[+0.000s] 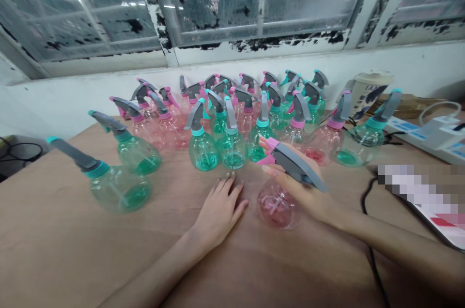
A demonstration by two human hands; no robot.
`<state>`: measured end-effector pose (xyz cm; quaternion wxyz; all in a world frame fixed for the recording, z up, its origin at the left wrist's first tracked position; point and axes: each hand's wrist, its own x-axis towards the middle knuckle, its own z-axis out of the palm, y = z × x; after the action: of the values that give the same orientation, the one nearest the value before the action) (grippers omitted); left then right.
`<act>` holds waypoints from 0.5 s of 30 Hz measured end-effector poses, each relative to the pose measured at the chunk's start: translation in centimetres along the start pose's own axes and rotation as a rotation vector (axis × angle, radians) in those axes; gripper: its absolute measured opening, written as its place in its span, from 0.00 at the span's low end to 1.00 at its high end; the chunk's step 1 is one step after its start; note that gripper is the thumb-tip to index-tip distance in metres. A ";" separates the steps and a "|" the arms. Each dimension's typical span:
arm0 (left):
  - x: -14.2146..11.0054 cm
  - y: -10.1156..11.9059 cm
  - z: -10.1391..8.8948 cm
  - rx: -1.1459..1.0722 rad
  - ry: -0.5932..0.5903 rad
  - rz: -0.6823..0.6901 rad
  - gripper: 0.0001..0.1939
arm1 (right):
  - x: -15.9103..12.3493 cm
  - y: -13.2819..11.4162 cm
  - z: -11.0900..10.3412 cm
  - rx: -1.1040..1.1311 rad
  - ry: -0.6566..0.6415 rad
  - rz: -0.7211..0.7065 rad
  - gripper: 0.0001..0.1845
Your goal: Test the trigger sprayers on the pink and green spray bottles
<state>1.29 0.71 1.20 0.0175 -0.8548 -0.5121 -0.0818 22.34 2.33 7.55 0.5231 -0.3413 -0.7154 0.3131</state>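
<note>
A pink spray bottle with a grey and pink trigger head stands near the table's front middle. Just behind its neck is my right hand, its fingers stretched to the left and apart, partly hidden by the trigger head; whether it touches the bottle is hard to tell. My left hand lies flat on the table, fingers spread, left of that bottle and holding nothing. Just beyond my left fingertips stand a green spray bottle and another green spray bottle.
Several pink and green spray bottles crowd the back of the wooden table. Two green bottles, one nearer and one farther, stand at left. On the right are a paper cup, a power strip, a black cable and a partly blurred flat object.
</note>
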 end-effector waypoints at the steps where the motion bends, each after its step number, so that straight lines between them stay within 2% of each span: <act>1: 0.0 0.0 0.0 -0.005 0.006 0.003 0.22 | 0.0 0.1 0.0 -0.014 -0.007 0.012 0.09; 9: -0.1 0.0 0.1 -0.008 0.017 0.008 0.22 | 0.5 -0.7 -0.3 0.060 -0.132 0.077 0.08; 15: 0.0 0.2 -0.3 0.034 -0.021 -0.001 0.22 | 0.8 -0.1 -0.7 -0.028 -0.152 0.011 0.09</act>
<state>1.44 0.62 1.47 0.0264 -0.8549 -0.5142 -0.0641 22.82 3.00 8.29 0.4608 -0.3277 -0.7554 0.3311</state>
